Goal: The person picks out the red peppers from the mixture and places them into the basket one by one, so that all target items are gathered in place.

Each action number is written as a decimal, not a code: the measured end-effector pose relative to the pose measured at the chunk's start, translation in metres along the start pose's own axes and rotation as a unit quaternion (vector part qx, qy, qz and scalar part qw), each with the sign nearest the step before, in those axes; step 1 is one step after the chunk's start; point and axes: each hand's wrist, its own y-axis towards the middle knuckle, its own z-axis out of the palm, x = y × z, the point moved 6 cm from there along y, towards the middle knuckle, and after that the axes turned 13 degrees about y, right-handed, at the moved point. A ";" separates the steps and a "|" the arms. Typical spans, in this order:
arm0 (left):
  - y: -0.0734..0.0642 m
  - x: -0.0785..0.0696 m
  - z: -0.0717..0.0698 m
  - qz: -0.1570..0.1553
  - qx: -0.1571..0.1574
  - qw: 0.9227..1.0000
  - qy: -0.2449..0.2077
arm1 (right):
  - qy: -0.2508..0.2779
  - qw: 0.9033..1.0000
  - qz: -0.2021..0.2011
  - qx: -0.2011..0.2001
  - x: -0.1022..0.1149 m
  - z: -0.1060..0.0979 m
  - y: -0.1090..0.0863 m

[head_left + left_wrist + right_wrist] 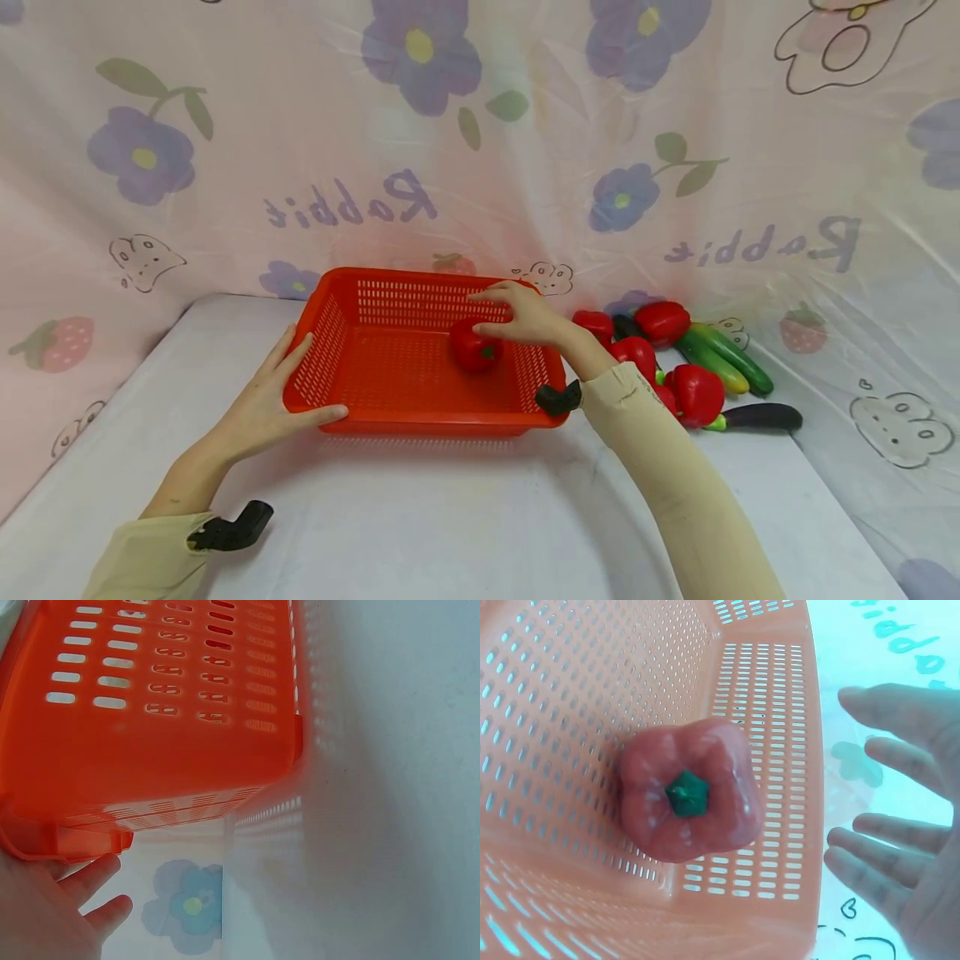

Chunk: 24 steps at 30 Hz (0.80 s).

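Observation:
An orange-red plastic basket (390, 367) with slotted walls stands on the white table. My left hand (266, 408) rests against its left end, thumb over the front rim and fingers straight along the side; in the left wrist view those fingers (90, 881) reach past the rim. Inside the basket, toward its right end, lies a red bell pepper (690, 791) with a green stem facing the right wrist camera. Spread and holding nothing, my right hand (521, 315) hovers over the basket's right part, its fingers apart from the pepper in the right wrist view.
Right of the basket lies a pile of vegetables: several red bell peppers (697, 394), green cucumbers (731, 354) and a dark eggplant (761, 417). A curtain (480, 167) printed with flowers and rabbits hangs behind the table (405, 517).

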 end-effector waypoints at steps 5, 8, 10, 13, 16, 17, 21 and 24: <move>0.000 0.001 0.000 0.000 0.000 1.000 0.001 | 0.009 1.000 0.006 -0.006 0.000 -0.003 -0.002; 0.000 0.000 0.000 0.001 0.000 1.000 0.000 | 0.016 1.000 0.005 -0.008 0.001 -0.004 -0.004; 0.000 0.000 -0.001 0.002 -0.001 1.000 0.002 | 0.023 1.000 0.004 -0.009 0.001 -0.006 -0.006; 0.001 0.000 -0.001 0.002 -0.002 1.000 0.004 | 0.026 1.000 0.004 -0.015 0.000 -0.009 -0.009; 0.001 0.000 -0.001 0.002 -0.002 1.000 0.005 | 0.036 0.999 0.019 -0.019 -0.003 -0.012 -0.013; 0.001 0.000 -0.001 0.002 -0.001 1.000 0.004 | 0.041 0.999 0.026 -0.021 -0.005 -0.013 -0.014; 0.000 0.000 -0.001 0.002 0.001 1.000 0.002 | 0.062 0.996 0.051 -0.027 -0.010 -0.016 -0.020; 0.000 0.000 0.000 0.001 0.002 1.000 0.000 | 0.048 0.997 0.045 -0.033 -0.011 -0.019 -0.022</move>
